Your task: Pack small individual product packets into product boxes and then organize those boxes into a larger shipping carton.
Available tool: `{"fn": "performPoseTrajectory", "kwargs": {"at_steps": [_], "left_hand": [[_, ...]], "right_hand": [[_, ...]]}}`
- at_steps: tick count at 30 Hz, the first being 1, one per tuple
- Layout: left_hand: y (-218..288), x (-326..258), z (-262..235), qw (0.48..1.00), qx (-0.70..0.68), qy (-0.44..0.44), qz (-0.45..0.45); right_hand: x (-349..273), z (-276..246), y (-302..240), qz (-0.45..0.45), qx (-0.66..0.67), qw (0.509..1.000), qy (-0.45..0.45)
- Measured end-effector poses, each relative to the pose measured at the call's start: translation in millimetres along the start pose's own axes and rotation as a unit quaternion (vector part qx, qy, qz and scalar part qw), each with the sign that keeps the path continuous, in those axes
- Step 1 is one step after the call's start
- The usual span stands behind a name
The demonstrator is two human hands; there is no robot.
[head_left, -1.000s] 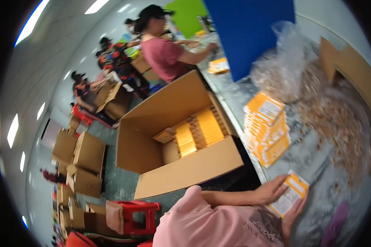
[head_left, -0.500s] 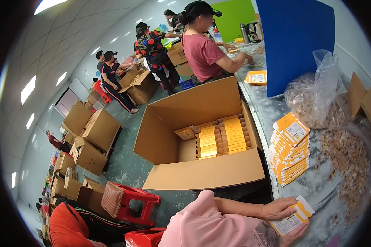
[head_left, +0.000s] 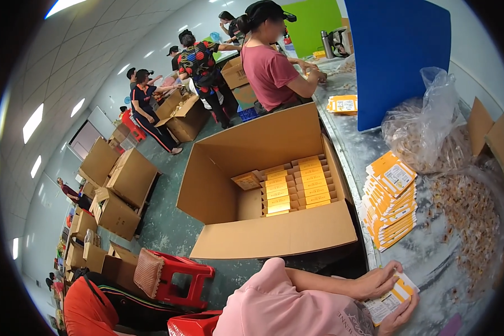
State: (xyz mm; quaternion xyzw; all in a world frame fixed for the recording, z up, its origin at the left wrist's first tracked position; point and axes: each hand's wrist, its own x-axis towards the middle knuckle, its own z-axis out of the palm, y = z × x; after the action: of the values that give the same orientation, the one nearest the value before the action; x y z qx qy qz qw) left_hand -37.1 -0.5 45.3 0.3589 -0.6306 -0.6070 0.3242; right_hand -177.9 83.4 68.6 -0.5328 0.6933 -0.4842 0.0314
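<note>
Between my two hands is a small flat yellow and white carton (head_left: 390,298), its printed panel facing up. My left hand (head_left: 377,281) lies across its upper left part, with the fingers bent over the top edge. On the lower right edge, my right hand (head_left: 399,320) grips it with the fingers curled round the side. Just beyond my hands, a fanned stack of flat yellow and white cartons (head_left: 387,210) lies on the grey worktable (head_left: 420,255). Loose small wrapped pieces (head_left: 467,229), pale and brown, are heaped to the right of the stack.
Left of the table stands an open cardboard box (head_left: 274,238) with rows of yellow cartons (head_left: 312,182). A clear plastic bag (head_left: 431,131) and a blue divider (head_left: 400,64) stand beyond the stack. Red stools (head_left: 190,280) are at lower left. A co-worker (head_left: 271,67) works farther along the table.
My left fingers have shifted and bent over the carton's top edge, where a white flap stood up before. The carton has tilted slightly. The co-worker's hands have come closer together.
</note>
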Motion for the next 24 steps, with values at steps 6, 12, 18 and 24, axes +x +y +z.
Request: {"fn": "performPoseTrajectory", "kwargs": {"at_steps": [6,12,18,24], "left_hand": [[-23,-8,-9,0.984,0.105,-0.03,0.14],[-25,-25,-12,0.969,0.168,-0.138,0.115],[1,-21,-31,0.996,0.01,-0.03,-0.08],[11,-1,-89,0.997,0.057,0.032,-0.041]], "right_hand": [[-1,-18,9,-0.046,0.008,0.984,-0.17],[-22,-26,39,0.018,-0.046,0.957,-0.286],[-62,11,78,0.275,0.293,0.887,-0.227],[18,51,51,0.188,0.257,0.932,-0.172]]}}
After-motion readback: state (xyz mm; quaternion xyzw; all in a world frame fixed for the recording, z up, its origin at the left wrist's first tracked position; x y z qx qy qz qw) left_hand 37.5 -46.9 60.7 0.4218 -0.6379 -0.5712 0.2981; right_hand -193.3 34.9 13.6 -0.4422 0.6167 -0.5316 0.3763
